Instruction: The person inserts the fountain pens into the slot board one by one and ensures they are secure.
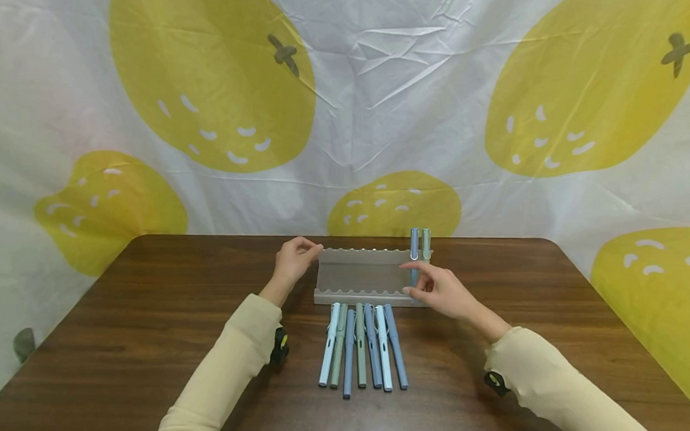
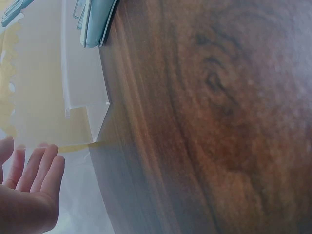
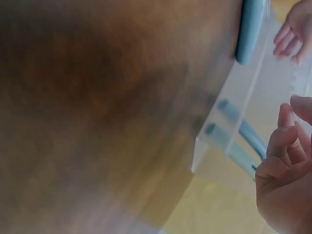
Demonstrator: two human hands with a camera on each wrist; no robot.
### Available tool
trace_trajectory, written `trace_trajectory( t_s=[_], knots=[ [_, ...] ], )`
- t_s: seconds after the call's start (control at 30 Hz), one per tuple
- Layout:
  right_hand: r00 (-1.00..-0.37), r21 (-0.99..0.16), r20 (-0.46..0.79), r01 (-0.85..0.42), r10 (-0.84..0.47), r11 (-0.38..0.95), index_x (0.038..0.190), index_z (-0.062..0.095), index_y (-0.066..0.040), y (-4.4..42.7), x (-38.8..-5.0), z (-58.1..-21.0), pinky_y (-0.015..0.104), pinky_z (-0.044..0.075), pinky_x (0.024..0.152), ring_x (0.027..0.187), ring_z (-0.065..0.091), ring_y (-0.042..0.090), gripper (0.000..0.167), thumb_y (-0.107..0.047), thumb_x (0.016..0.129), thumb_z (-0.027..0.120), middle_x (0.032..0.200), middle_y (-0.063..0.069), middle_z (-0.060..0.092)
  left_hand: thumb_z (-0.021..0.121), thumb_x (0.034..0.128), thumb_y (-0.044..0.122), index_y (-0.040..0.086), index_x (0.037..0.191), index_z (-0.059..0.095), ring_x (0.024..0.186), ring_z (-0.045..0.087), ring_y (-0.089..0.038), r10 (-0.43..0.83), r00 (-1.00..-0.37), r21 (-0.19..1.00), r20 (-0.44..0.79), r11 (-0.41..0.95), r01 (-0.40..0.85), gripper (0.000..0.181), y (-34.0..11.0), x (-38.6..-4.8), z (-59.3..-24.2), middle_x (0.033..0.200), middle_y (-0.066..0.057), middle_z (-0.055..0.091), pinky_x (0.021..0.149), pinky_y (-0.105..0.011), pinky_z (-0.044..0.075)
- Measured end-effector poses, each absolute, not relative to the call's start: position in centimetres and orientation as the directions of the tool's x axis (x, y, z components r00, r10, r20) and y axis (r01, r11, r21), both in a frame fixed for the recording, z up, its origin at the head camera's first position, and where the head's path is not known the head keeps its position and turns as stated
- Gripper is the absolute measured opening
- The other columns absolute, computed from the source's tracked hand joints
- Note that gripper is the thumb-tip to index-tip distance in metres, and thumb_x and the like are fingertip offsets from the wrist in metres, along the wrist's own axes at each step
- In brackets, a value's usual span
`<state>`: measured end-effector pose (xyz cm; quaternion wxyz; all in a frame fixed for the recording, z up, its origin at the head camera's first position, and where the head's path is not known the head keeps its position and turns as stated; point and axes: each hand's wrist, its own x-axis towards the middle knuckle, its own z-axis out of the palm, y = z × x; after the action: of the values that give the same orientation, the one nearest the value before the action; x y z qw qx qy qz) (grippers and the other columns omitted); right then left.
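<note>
A clear rack with scalloped edges [image 1: 353,275] stands on the table. Two capped pens, one blue [image 1: 414,243] and one green [image 1: 426,243], lean in its right end. At its back left corner is my left hand [image 1: 292,260], fingertips at the edge; the left wrist view shows this hand [image 2: 31,195] with fingers extended. My right hand [image 1: 444,291] is in front of the blue pen, thumb and index finger apart with nothing visible between them. In the right wrist view its fingers [image 3: 287,170] are bent, partly covering the upper ends of the racked pens.
Several capped pens in light blue [image 1: 329,346], green [image 1: 361,348] and blue [image 1: 396,350] lie side by side on the brown wooden table [image 1: 210,271], just in front of the rack. Behind the table hangs a white cloth [image 1: 375,113] with yellow fruit shapes.
</note>
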<state>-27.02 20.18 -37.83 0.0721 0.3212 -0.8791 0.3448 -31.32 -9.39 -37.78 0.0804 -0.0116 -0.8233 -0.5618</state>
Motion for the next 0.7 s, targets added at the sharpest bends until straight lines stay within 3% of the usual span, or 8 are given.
trace_trajectory(
  t_s=[0.4, 0.7],
  knots=[
    [-0.775, -0.57, 0.236, -0.599, -0.586, 0.563, 0.105, 0.058, -0.004, 18.6, -25.7, -39.4, 0.024, 0.04, 0.047, 0.051, 0.047, 0.006, 0.027, -0.016, 0.081, 0.064, 0.06, -0.01, 0.054, 0.062, 0.0836, 0.024, 0.001, 0.089, 0.061, 0.082, 0.06, -0.022, -0.072, -0.987, 0.917, 0.142, 0.384, 0.104, 0.023, -9.4, -31.2, -37.7, 0.09, -0.012, 0.064, 0.07, -0.034, 0.048],
    [-0.773, -0.52, 0.143, -0.59, -0.618, 0.618, 0.107, 0.057, -0.005, 17.6, -25.2, -39.8, 0.023, 0.04, 0.047, 0.052, 0.046, 0.004, 0.033, -0.025, 0.081, 0.064, 0.061, -0.01, 0.051, 0.062, 0.0838, 0.024, 0.001, 0.09, 0.061, 0.082, 0.06, -0.023, -0.068, -0.987, 0.916, 0.147, 0.385, 0.11, 0.024, -9.5, -31.2, -37.7, 0.09, -0.012, 0.064, 0.07, -0.034, 0.048]
  ],
)
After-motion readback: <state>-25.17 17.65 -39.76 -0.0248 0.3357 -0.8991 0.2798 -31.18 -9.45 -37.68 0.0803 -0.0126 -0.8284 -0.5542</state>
